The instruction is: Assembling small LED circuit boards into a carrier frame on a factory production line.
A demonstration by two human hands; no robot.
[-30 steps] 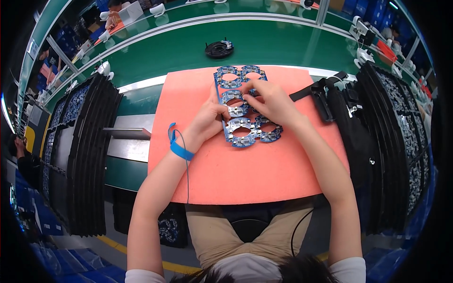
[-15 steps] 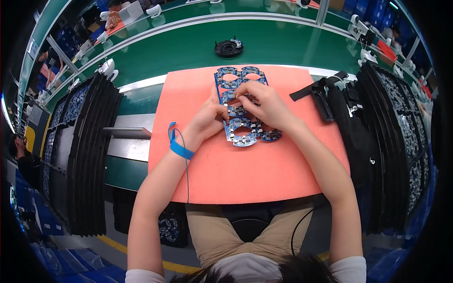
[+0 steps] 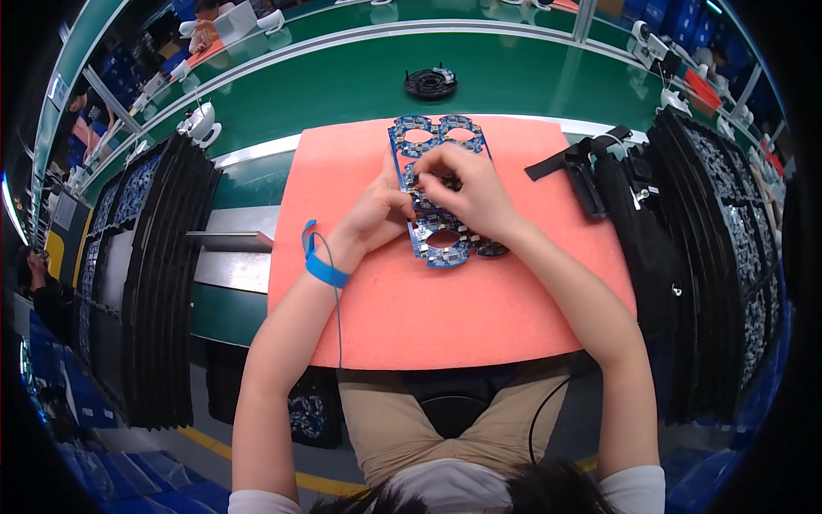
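A panel of blue circuit boards with ring-shaped cut-outs is over the pink foam mat in front of me. My left hand grips the panel's left edge, its fingers curled round the frame. A blue wrist strap with a thin cord circles that wrist. My right hand is above the middle of the panel, thumb and fingertips pinched together at a board there. It covers part of the panel's right side, and whatever lies between its fingertips is too small to tell.
On the green conveyor belt beyond the mat lies a round black part with a small board on it. Stacked black trays of boards stand at left and right. A black strapped tool lies by the mat's right edge.
The round black part has shifted slightly right and away along the belt. My right hand has moved a little to the left over the panel, while my left keeps its hold.
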